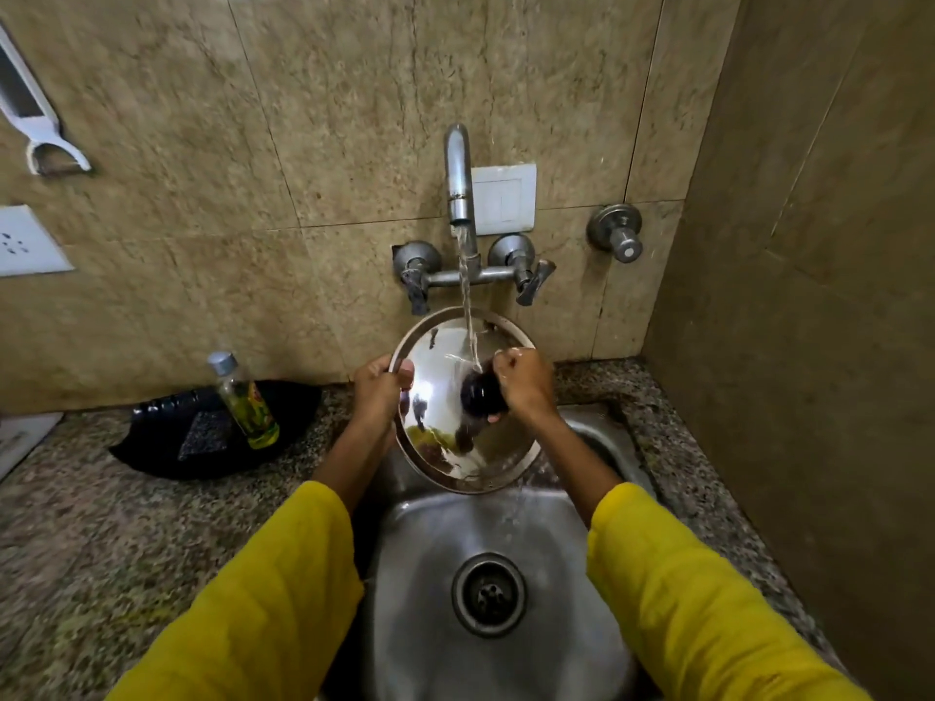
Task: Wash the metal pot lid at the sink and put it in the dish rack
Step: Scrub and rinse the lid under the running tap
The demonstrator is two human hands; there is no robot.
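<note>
A shiny metal pot lid [445, 437] with a black knob [483, 394] is held tilted above the steel sink [435, 538]. Water runs from the wall tap [458, 179] onto the lid's top face near the knob and drips off its lower rim. My left hand [379, 392] grips the lid's left rim. My right hand [523, 379] is closed around the knob's right side. No dish rack is in view.
A black tray [167, 437] holding a dark scrub pad [205, 435] and a small bottle [245, 402] of yellow-green liquid sits on the granite counter [76, 523] to the left. Two tap handles flank the spout; a wall rises on the right.
</note>
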